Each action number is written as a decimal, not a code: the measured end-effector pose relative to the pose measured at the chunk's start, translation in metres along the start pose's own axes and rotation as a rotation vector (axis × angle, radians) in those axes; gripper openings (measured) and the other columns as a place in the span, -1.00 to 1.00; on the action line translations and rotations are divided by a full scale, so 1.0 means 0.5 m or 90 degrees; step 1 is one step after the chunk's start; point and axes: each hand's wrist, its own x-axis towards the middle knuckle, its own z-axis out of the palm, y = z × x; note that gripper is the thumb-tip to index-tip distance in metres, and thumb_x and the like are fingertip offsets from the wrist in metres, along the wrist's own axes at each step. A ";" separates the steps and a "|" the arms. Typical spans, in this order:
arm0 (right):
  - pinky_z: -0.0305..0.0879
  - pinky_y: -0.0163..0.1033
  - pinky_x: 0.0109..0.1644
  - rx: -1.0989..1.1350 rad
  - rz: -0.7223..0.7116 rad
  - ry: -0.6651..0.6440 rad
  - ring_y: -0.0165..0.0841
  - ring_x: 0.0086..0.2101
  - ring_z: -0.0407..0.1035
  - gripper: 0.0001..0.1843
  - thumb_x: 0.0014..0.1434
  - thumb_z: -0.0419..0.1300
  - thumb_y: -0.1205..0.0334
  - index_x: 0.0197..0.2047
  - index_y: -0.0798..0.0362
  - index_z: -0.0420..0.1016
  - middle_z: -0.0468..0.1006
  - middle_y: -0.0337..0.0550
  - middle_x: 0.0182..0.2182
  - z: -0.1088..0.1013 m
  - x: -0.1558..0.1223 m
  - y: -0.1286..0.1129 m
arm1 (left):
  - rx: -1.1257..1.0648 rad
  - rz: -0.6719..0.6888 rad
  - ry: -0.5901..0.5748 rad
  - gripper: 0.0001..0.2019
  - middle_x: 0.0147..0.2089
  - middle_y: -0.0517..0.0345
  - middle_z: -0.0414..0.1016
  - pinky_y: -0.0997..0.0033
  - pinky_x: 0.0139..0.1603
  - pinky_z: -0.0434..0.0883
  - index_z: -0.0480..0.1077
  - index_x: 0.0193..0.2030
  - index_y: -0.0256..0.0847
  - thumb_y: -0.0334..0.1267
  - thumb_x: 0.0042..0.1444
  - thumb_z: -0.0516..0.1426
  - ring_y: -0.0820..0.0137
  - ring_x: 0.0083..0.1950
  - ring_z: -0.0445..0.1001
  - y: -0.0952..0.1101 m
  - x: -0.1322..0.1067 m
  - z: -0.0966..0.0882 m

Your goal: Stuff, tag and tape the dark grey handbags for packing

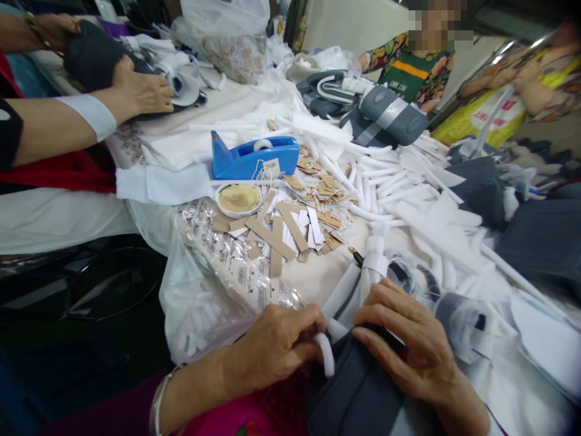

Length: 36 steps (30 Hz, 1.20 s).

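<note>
At the table's near edge, my left hand [272, 342], with a bracelet at its wrist, is closed in a pinch around a short white foam-like strip [325, 356]. The strip's curved end sticks out beside a dark grey fabric item [356, 393]. My right hand [411, 342] grips the upper edge of that item, thumb on the near side and fingers over the top. What the item is I cannot tell, as its lower part leaves the view. Just beyond my hands lie a clear-wrapped white and grey piece [376, 257] and a rolled grey piece in plastic [458, 321].
A blue tape dispenser [254, 158] stands mid-table near a round tub [239, 198], cardboard strips [272, 233] and tags. White foam tubes [385, 181] are heaped to the right. A co-worker's hand [140, 88] handles grey fabric at left; two people stand opposite.
</note>
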 end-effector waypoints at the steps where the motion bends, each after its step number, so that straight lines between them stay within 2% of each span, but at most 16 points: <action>1: 0.11 -0.15 -0.21 0.001 0.003 0.000 -0.36 -0.39 0.23 -0.94 0.19 0.13 0.40 -0.28 0.06 0.37 0.34 -0.20 -0.44 0.000 -0.001 0.001 | 0.000 -0.015 0.001 -0.90 -0.36 0.23 0.52 0.55 -0.26 0.35 0.36 -0.18 -0.18 -0.23 0.19 0.11 0.45 -0.33 0.50 0.001 0.003 0.002; 4: 0.09 -0.18 -0.26 0.012 0.012 0.003 -0.37 -0.39 0.21 -0.93 0.20 0.13 0.41 -0.29 0.06 0.35 0.34 -0.20 -0.44 -0.001 -0.002 0.003 | 0.001 -0.019 -0.015 -0.89 -0.41 0.25 0.49 0.58 -0.30 0.31 0.37 -0.24 -0.19 -0.23 0.21 0.08 0.48 -0.38 0.46 0.002 0.009 0.002; 9: 0.07 -0.19 -0.28 0.024 0.017 0.000 -0.36 -0.39 0.19 -0.94 0.21 0.12 0.39 -0.29 0.06 0.34 0.33 -0.19 -0.44 0.001 -0.005 0.004 | -0.049 0.030 -0.055 -0.73 -0.34 0.14 0.51 0.55 -0.23 0.32 0.43 -0.28 -0.24 -0.19 0.29 -0.04 0.45 -0.30 0.48 0.003 0.004 -0.007; 12: 0.06 -0.19 -0.28 0.018 0.016 0.001 -0.36 -0.38 0.19 -0.94 0.22 0.11 0.39 -0.29 0.06 0.35 0.32 -0.20 -0.44 0.002 -0.006 0.005 | -0.091 -0.009 -0.041 -0.76 -0.38 0.17 0.50 0.57 -0.26 0.31 0.45 -0.30 -0.24 -0.21 0.26 0.01 0.47 -0.33 0.46 0.013 0.002 -0.003; 15: 0.05 -0.20 -0.29 0.015 0.019 0.002 -0.37 -0.39 0.19 -0.94 0.22 0.11 0.39 -0.30 0.06 0.35 0.31 -0.21 -0.45 0.002 -0.006 0.006 | -0.156 -0.086 -0.006 -0.83 -0.41 0.25 0.51 0.59 -0.32 0.30 0.45 -0.13 -0.21 -0.29 0.17 0.10 0.51 -0.40 0.43 0.026 0.008 0.006; 18: 0.04 -0.20 -0.30 0.010 0.023 -0.002 -0.38 -0.40 0.20 -0.94 0.22 0.11 0.38 -0.30 0.06 0.35 0.31 -0.21 -0.45 0.003 -0.006 0.009 | -0.200 -0.138 0.007 -0.65 -0.43 0.32 0.51 0.60 -0.38 0.29 0.33 0.07 -0.14 -0.34 0.11 0.12 0.51 -0.43 0.44 0.033 0.016 0.011; 21: 0.05 -0.21 -0.31 0.007 0.025 -0.001 -0.38 -0.40 0.21 -0.94 0.23 0.10 0.37 -0.30 0.06 0.34 0.31 -0.22 -0.46 0.003 -0.007 0.009 | -0.142 -0.154 0.014 -0.60 -0.49 0.34 0.49 0.58 -0.38 0.29 0.30 0.07 -0.12 -0.29 0.06 0.17 0.47 -0.43 0.45 0.040 0.023 0.010; 25: 0.11 -0.19 -0.25 -0.020 0.020 0.008 -0.37 -0.38 0.26 -0.93 0.24 0.09 0.34 -0.18 0.05 0.35 0.36 -0.20 -0.41 0.001 -0.004 0.006 | 0.042 -0.146 0.035 -0.63 -0.57 0.37 0.42 0.53 -0.45 0.24 0.27 0.06 -0.10 -0.23 0.09 0.14 0.43 -0.50 0.43 0.053 0.032 0.017; 28: 0.13 -0.17 -0.23 -0.037 0.009 -0.023 -0.35 -0.35 0.26 -0.84 0.27 0.06 0.29 -0.09 0.03 0.37 0.38 -0.17 -0.37 0.000 -0.001 0.004 | 0.186 -0.124 0.059 -0.68 -0.54 0.32 0.44 0.45 -0.42 0.23 0.26 0.05 -0.11 -0.19 0.15 0.08 0.36 -0.47 0.45 0.063 0.040 0.029; 30: 0.10 -0.16 -0.23 -0.035 0.006 -0.056 -0.35 -0.37 0.23 -0.86 0.28 0.04 0.27 -0.16 0.03 0.41 0.34 -0.18 -0.41 -0.001 0.002 0.003 | 0.228 -0.115 0.063 -0.70 -0.49 0.27 0.46 0.41 -0.39 0.24 0.24 0.06 -0.11 -0.18 0.18 0.06 0.33 -0.44 0.47 0.067 0.042 0.035; 32: 0.08 -0.16 -0.24 -0.033 0.003 -0.076 -0.36 -0.38 0.19 -0.84 0.29 0.02 0.27 -0.24 0.04 0.43 0.29 -0.20 -0.43 -0.002 0.003 0.002 | 0.203 -0.122 0.067 -0.71 -0.46 0.26 0.47 0.41 -0.40 0.24 0.21 0.06 -0.11 -0.22 0.19 0.04 0.34 -0.44 0.47 0.068 0.036 0.039; 36: 0.06 -0.16 -0.23 -0.021 0.009 -0.084 -0.36 -0.36 0.18 -0.77 0.31 -0.01 0.27 -0.36 0.06 0.39 0.27 -0.19 -0.42 -0.004 0.008 -0.001 | -0.003 -0.123 0.104 -0.84 -0.40 0.22 0.49 0.48 -0.37 0.29 0.17 -0.04 -0.15 -0.25 0.26 -0.06 0.42 -0.41 0.46 0.063 -0.006 0.045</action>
